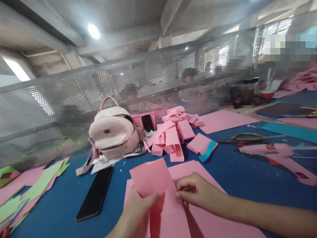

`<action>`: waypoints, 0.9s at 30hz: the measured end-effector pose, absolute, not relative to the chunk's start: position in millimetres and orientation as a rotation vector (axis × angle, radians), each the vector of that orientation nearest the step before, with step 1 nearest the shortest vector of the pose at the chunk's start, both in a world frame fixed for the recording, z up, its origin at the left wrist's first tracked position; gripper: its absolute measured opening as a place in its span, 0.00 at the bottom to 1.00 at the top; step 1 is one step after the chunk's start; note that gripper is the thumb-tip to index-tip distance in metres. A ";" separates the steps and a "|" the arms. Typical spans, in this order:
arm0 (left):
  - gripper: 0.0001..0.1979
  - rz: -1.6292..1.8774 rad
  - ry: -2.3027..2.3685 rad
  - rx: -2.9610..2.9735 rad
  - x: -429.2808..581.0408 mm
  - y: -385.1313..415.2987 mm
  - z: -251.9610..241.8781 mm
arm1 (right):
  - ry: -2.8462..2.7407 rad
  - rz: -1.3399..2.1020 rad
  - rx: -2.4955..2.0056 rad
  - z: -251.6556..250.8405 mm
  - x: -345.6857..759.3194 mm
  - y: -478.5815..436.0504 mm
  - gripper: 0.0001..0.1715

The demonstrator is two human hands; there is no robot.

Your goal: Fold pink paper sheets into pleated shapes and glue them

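Observation:
My left hand (138,211) grips a folded pink paper piece (156,175) from the left, its thumb lying over the front. A crease runs across that piece, and its upper flap stands raised. My right hand (195,189) has curled fingers, with thumb and forefinger pinched at the right edge of the same paper. Larger pink sheets (210,206) lie flat beneath both hands. Just beyond is a pile of cut and folded pink strips (170,138), beside a small pink packet (201,144) with a blue band.
On the blue table (59,198) lie a black phone (95,193) and a pale backpack (115,130). A pink glue gun (279,158) and yellow-handled scissors (247,136) are at the right. Green and pink sheets (37,185) lie at left. A perforated metal screen (158,79) stands behind.

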State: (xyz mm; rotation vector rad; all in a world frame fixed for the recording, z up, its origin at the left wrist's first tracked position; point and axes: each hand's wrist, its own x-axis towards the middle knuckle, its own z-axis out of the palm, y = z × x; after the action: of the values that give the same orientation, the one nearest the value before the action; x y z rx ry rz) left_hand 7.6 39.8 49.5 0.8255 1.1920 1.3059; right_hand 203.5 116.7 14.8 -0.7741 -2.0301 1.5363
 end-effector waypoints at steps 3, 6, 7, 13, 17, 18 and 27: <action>0.24 1.282 1.174 0.799 9.7 39.3 47.8 | -1.904 1.590 -0.819 17.3 201.8 116.4 0.12; 0.24 1.288 1.147 0.804 12.6 39.6 45.5 | -1.810 1.653 -0.853 16.3 200.8 119.4 0.11; 0.24 1.283 1.143 0.804 13.6 39.6 45.4 | -1.793 1.668 -0.855 15.3 200.7 120.4 0.11; 0.26 1.244 1.149 0.833 17.5 37.5 49.2 | -1.764 1.710 -0.830 14.7 201.6 120.3 0.13; 0.25 1.256 1.206 0.857 17.0 37.8 49.6 | -1.869 1.630 -0.754 20.1 202.3 116.8 0.16; 0.25 1.261 1.215 0.862 16.4 38.4 49.1 | -1.890 1.611 -0.740 20.7 202.5 116.0 0.17; 0.30 1.240 1.137 0.868 13.8 42.9 43.0 | -2.056 1.416 -0.693 25.1 205.8 107.2 0.21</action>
State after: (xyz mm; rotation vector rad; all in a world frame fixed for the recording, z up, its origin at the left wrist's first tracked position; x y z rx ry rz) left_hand 13.8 42.9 43.0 0.8684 1.1369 1.2397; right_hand 205.8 107.2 25.1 -0.6930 -2.0565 1.4159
